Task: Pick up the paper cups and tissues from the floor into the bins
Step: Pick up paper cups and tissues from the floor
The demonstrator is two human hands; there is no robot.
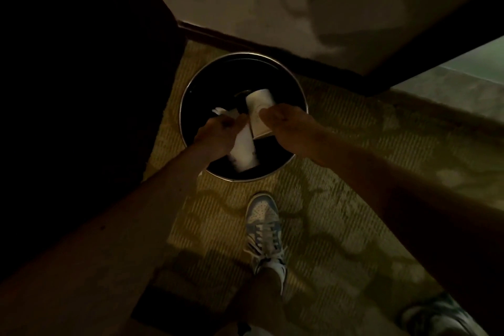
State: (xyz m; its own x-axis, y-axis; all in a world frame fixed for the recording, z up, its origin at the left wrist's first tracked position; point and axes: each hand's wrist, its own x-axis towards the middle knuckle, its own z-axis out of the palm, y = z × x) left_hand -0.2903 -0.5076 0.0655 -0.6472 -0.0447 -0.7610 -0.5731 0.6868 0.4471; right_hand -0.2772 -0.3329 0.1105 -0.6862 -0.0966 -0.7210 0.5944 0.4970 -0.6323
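Now, at the middle of the frame, both hands are above a round black bin with a shiny metal rim (201, 90), which stands on a yellowish patterned carpet (341, 144). The left hand (215, 132) grips a white paper cup (244, 153) and a crumpled white tissue (221, 112). The right hand (283, 128) grips a second white paper cup (259, 105). Below the bin, a grey and white sneaker (263, 226) stands on the carpet.

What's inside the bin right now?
The bin looks black inside, bottom too dark to read. The left hand with cup and tissue and the right hand with second cup cover its middle.
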